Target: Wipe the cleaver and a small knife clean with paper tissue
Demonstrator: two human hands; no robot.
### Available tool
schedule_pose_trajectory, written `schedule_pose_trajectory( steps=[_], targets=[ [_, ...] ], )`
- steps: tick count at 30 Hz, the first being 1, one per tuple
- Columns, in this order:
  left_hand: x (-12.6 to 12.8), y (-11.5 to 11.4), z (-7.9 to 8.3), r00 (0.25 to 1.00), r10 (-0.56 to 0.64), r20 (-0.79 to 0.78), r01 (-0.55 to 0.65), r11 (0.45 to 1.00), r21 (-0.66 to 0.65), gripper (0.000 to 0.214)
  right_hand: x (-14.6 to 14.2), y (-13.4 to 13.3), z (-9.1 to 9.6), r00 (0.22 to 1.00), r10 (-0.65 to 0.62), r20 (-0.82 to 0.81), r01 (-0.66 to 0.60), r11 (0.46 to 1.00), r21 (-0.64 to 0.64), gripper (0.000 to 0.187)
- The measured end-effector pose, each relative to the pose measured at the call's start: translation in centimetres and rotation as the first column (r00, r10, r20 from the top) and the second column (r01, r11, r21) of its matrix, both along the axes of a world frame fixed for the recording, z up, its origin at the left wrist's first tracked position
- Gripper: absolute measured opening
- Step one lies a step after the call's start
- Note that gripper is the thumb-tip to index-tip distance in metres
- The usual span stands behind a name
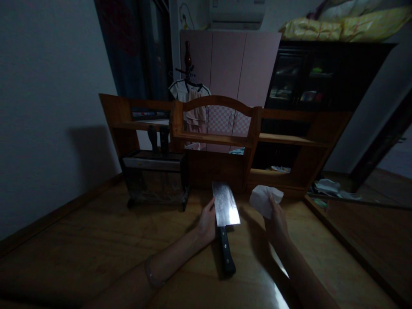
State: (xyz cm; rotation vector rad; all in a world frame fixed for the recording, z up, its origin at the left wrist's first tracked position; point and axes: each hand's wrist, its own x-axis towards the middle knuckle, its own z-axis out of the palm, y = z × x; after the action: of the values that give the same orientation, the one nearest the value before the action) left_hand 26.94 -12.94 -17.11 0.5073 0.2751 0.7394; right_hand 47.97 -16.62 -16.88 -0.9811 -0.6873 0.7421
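A cleaver point(225, 209) with a wide shiny blade and a black handle lies flat on the wooden table point(96, 244), blade pointing away from me. My left hand point(207, 223) rests against the blade's left edge with its fingers stretched out. My right hand point(277, 221) is just to the right of the cleaver, closed on a crumpled white tissue point(264, 200) that it holds a little above the table.
A knife block point(154, 178) with two dark handles sticking up stands at the back left. Behind it runs a wooden shelf unit point(222, 139). White papers point(328, 187) lie at the right edge. A wall closes the left side.
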Motion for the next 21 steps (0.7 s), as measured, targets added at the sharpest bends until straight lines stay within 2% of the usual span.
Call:
schedule_pose_trajectory(
  steps=[2, 4, 7, 9, 11, 13, 14, 18, 21],
  targets=[
    [0.0, 0.0, 0.0, 1.000, -0.015, -0.008, 0.015, 1.000, 0.005, 0.049, -0.3, -0.1, 0.2, 0.979, -0.129, 0.158, 0.134, 0.991, -0.023, 0.044],
    [0.1, 0.0, 0.1, 1.000, -0.015, 0.009, 0.015, 1.000, 0.001, 0.049, -1.2, -0.4, 0.5, 0.924, -0.111, 0.365, 0.132, 0.991, -0.034, 0.046],
    [0.3, -0.1, 0.4, 0.998, -0.001, 0.058, 0.001, 1.000, -0.011, 0.050, -3.2, -1.1, 0.8, 0.793, 0.105, 0.600, -0.091, 0.994, -0.052, 0.046],
    [0.4, -0.1, 0.6, 0.997, 0.000, 0.071, 0.001, 1.000, -0.014, 0.051, -4.2, -1.5, 0.8, 0.653, 0.227, 0.723, -0.247, 0.966, -0.081, 0.044],
    [0.5, 0.0, 0.6, 0.997, 0.006, 0.071, -0.004, 1.000, -0.017, 0.052, -4.5, -1.5, 0.6, 0.492, 0.282, 0.824, -0.342, 0.933, -0.116, 0.042],
    [0.5, 0.1, 0.4, 0.997, 0.013, 0.080, -0.011, 1.000, -0.024, 0.052, -4.3, -1.4, 0.3, 0.371, 0.282, 0.885, -0.363, 0.921, -0.141, 0.042],
    [0.5, 0.1, 0.3, 0.996, 0.014, 0.083, -0.012, 1.000, -0.029, 0.051, -4.1, -1.3, 0.2, 0.336, 0.277, 0.900, -0.357, 0.922, -0.150, 0.042],
    [0.5, 0.1, 0.2, 0.996, 0.026, 0.088, -0.023, 0.999, -0.032, 0.050, -3.7, -1.1, 0.0, 0.251, 0.263, 0.931, -0.337, 0.926, -0.171, 0.041],
    [0.5, 0.3, -0.1, 0.995, 0.008, 0.099, -0.005, 0.999, -0.034, 0.049, -4.2, -1.5, 0.2, 0.148, 0.245, 0.958, -0.333, 0.924, -0.185, 0.044]
  ],
)
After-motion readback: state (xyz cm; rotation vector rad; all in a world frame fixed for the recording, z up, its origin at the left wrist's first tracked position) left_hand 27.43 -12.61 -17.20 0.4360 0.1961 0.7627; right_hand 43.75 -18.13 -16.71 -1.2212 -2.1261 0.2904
